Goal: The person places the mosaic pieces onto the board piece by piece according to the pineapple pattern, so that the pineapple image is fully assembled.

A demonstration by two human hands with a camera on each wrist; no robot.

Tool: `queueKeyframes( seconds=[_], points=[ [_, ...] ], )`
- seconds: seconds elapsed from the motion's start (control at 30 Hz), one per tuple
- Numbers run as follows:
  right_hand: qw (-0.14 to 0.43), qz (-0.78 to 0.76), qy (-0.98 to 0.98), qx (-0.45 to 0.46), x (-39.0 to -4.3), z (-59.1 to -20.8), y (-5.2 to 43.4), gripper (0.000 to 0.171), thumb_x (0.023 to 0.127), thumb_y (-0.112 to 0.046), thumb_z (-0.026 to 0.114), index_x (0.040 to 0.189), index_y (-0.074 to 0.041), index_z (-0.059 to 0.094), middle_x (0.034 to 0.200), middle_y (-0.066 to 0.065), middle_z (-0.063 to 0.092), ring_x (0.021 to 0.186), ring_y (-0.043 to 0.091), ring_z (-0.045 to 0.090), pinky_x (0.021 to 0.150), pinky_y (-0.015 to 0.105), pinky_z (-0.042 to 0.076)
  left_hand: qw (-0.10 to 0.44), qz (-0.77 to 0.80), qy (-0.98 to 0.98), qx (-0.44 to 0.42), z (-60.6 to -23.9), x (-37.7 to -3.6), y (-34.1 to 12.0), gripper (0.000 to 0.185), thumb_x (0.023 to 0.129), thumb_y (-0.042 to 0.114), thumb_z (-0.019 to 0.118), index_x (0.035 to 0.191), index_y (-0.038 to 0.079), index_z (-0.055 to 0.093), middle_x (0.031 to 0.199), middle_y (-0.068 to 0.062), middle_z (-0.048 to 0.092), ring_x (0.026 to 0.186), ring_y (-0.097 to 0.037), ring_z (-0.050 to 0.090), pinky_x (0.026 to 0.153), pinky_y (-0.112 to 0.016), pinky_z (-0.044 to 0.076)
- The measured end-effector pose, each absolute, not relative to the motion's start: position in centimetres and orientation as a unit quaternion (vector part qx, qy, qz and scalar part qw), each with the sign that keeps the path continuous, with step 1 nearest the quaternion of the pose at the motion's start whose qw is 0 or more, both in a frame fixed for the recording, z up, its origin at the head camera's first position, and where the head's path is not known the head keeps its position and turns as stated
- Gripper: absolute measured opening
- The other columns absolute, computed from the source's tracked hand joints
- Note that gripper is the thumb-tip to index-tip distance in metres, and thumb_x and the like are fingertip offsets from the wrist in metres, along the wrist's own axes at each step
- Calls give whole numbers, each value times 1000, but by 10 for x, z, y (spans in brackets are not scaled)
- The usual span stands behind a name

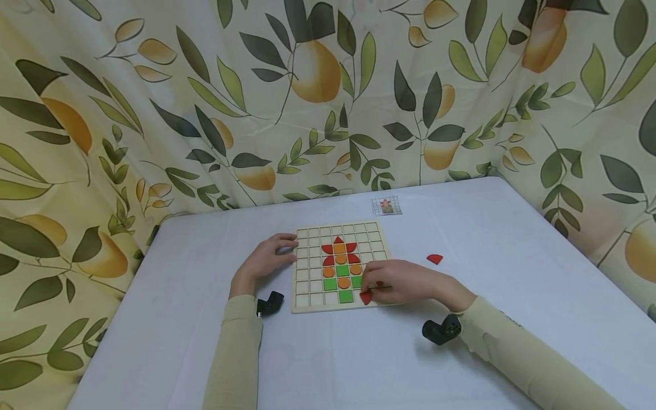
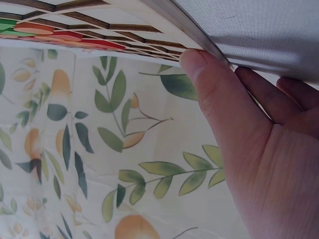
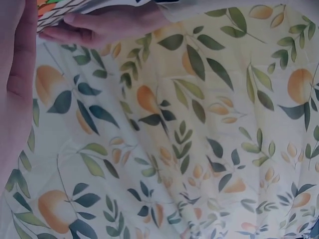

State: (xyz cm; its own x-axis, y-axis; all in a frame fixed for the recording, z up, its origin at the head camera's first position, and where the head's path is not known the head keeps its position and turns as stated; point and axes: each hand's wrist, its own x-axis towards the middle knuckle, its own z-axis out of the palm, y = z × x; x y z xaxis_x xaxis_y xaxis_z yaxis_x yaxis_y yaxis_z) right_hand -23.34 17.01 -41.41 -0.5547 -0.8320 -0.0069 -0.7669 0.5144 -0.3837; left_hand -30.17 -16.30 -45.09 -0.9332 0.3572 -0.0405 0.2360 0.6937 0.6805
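Observation:
A wooden grid board [image 1: 309, 266] lies on the white table and carries a flower pattern of red, orange and green tiles [image 1: 340, 263]. My left hand [image 1: 263, 261] rests against the board's left edge; in the left wrist view its thumb [image 2: 209, 84] presses on the board's rim [image 2: 164, 42]. My right hand [image 1: 370, 290] lies over the board's lower right corner. It pinches a red petal-shaped tile [image 1: 366, 298] at the front edge. In the right wrist view the fingers [image 3: 109, 24] curl beside the board [image 3: 57, 11].
A second red tile [image 1: 434, 259] lies loose on the table to the right of the board. A small pattern card [image 1: 386, 206] sits behind the board. A leaf-and-fruit curtain [image 1: 328, 102] closes in the table [image 1: 512, 256] on three sides.

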Motion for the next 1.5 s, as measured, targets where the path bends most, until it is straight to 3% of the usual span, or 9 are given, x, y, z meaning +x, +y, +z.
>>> queueKeyframes(
  seconds=[0.23,0.5,1.23,1.5],
  points=[
    [75,-166,874,-450,-231,-417,168,15,82,-31,68,96,-26,67,93,-12,56,80,6,51,68,16,43,85,352,918,160,-453,-303,-162,41,87,32,63,124,17,59,140,8,43,135,-19,31,111,-43,27],
    [49,-149,886,-435,-230,-419,163,15,83,-35,66,96,-27,68,93,-14,55,81,6,52,70,17,45,84,356,917,156,-452,-302,-161,41,86,31,63,124,17,59,140,8,43,135,-19,31,111,-43,26],
    [46,-160,890,-425,-224,-420,154,15,83,-29,67,97,-22,69,93,-10,59,75,7,52,66,16,45,89,350,919,157,-450,-301,-161,42,85,33,64,124,17,59,140,9,43,136,-18,30,112,-40,25],
    [51,-183,905,-381,-228,-417,159,16,84,-33,65,98,-27,68,96,-14,58,79,6,52,69,18,46,89,352,918,161,-451,-302,-163,43,86,33,64,125,16,58,140,8,42,136,-19,30,112,-41,25]
  ],
)
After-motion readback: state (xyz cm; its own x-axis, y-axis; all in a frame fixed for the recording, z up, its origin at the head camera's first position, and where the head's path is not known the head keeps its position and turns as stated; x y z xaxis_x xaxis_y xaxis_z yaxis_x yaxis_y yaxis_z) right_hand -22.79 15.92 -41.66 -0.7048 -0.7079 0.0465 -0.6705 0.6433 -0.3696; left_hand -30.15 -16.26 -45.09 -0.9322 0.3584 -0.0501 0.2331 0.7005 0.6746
